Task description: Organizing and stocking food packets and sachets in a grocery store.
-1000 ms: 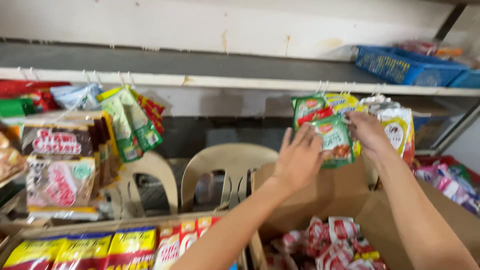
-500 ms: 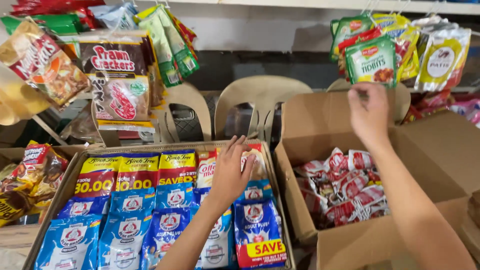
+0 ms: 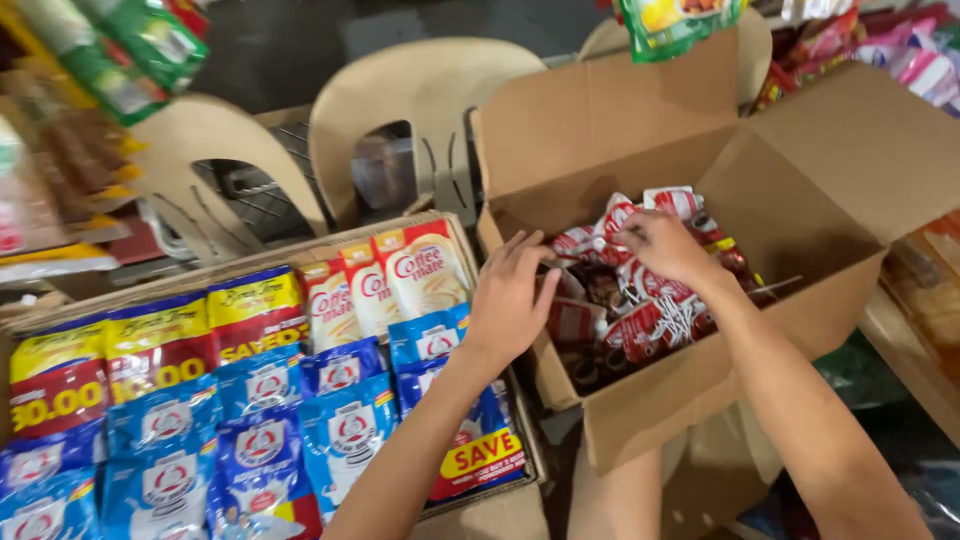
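Both hands reach into a brown box (image 3: 700, 390) in the head view. It stands open, with its flaps up, and it is full of little red and white packets (image 3: 640, 325).

Left hand (image 3: 510, 300) comes up from the bottom of the picture on a long bare arm. Its palm faces down. It rests over the near left wall of the box, right at the edge. The fingers (image 3: 525, 255) are spread apart and point up toward the packets. They hold nothing.

Right hand (image 3: 665, 245) comes in from the lower right. Its arm slants up across the front of the box. This hand is deeper inside, on top of the packet pile. The fingers curl down and touch the packets. I cannot tell if they pinch one or just press on the pile.

To the left of the box sits a flat tray (image 3: 455, 235) made of card. Blue pouches (image 3: 260, 440) lie in rows in it. Yellow and red pouches (image 3: 150, 345) lie behind them, and cream ones (image 3: 425, 270) stand near the box. The left arm crosses over the tray.

Two tan plastic chairs (image 3: 400, 100) stand behind. Green packs (image 3: 680, 18) hang above the box.
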